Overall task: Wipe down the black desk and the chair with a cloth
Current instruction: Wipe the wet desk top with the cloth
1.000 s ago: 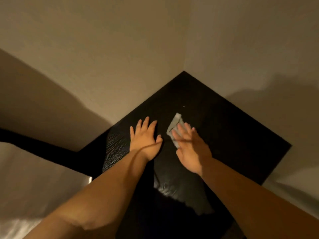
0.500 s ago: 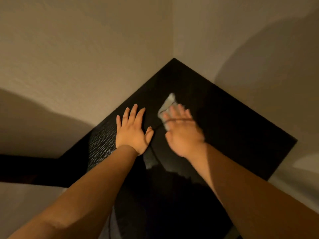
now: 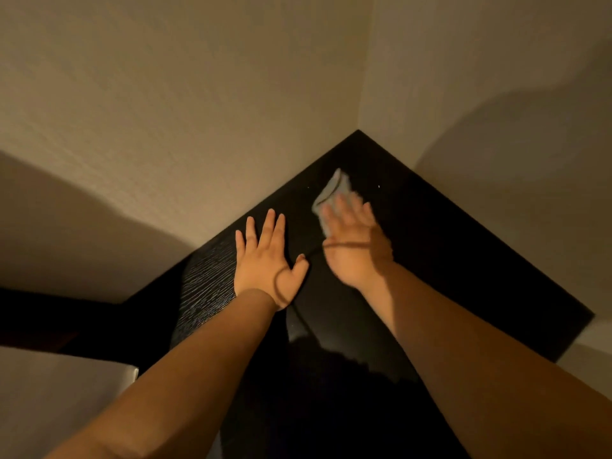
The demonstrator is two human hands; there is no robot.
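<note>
The right hand (image 3: 356, 246) is pressing a pale cloth (image 3: 331, 197) flat against the black desk (image 3: 463, 260), fingers straight and spread. The cloth is lying under the fingers and sticking out past the fingertips toward the wall corner (image 3: 361, 94); motion blur is softening its edges, so its fold seems unclear. The left hand (image 3: 266, 260) is resting flat just beside it, fingers splayed.

1. Black desk (image 3: 463, 260) set into the corner of two pale walls (image 3: 165, 111); wood grain glinting on its left part.
2. Left grip (image 3: 265, 260) laid flat on the desk; fingers straight and spread.
3. Right grip (image 3: 354, 246) blurred; straight fingers pressing a pale grey cloth (image 3: 331, 190) onto the desk near the corner.
</note>
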